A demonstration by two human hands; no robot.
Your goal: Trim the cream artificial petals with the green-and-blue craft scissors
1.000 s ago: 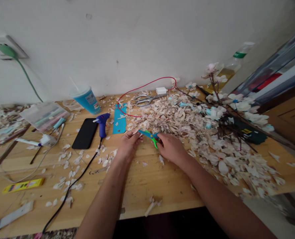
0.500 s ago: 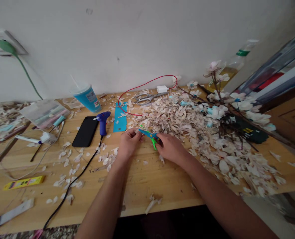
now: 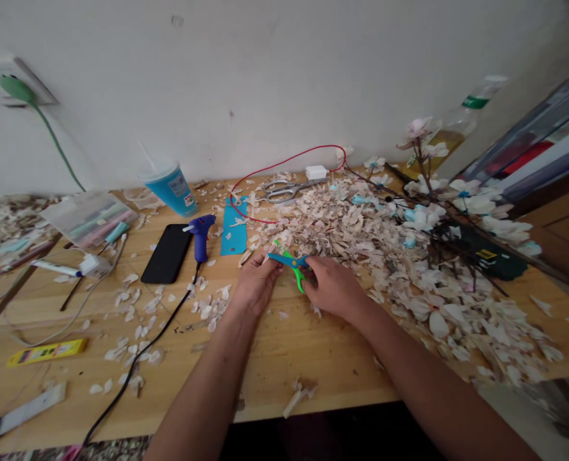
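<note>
My right hand [image 3: 333,285] is closed around the handles of blue-and-green scissors [image 3: 295,262]. Their blades are apart and point left, toward the fingers of my left hand [image 3: 255,282]. That hand is pinched closed at the blade tips on a small pale petal [image 3: 266,258], mostly hidden by the fingers. Just beyond both hands spreads a heap of dried, whitish petals [image 3: 332,221]. A blue card [image 3: 234,234] lies behind my left hand, with a few petal bits on it.
Left of my hands are a blue glue gun [image 3: 200,237] with a black cord, a black phone [image 3: 166,253] and a blue cup [image 3: 173,191]. Grey scissors [image 3: 287,191] lie by the wall. Flowering branches [image 3: 426,214] and a bottle [image 3: 460,121] stand at the right.
The scissors' blades are spread wider than before. Both hands stay close together in nearly the same place, and the whole view has shifted slightly.
</note>
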